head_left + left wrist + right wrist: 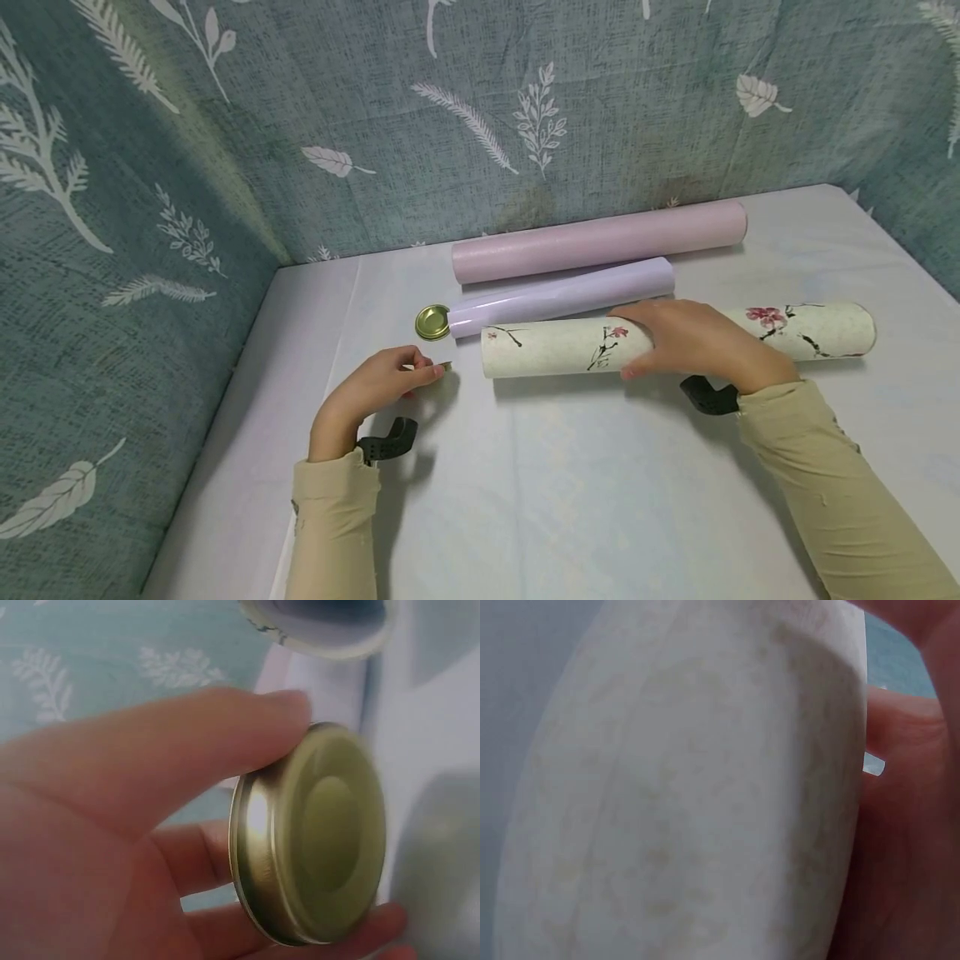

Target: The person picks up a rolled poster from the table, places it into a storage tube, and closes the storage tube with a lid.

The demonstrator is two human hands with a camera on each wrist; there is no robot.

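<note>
My left hand (382, 385) pinches a gold metal lid (330, 832) between thumb and fingers. In the left wrist view the lid stands on edge, its round face turned outward; in the head view only a sliver shows. Just right of it lies a cream wallpaper roll with red blossoms (555, 348). Its hollow end (330, 654) shows at the top of the left wrist view. My right hand (693, 342) grips this roll from above near its middle, and the right wrist view is filled by its mottled surface (690, 787).
A second gold lid (432, 322) lies on the white-covered table (600, 492), by the left end of a glossy lilac roll (562, 297). Behind that is a pink roll (600, 243). Leaf-patterned green cloth (450, 125) hangs along the back and left side.
</note>
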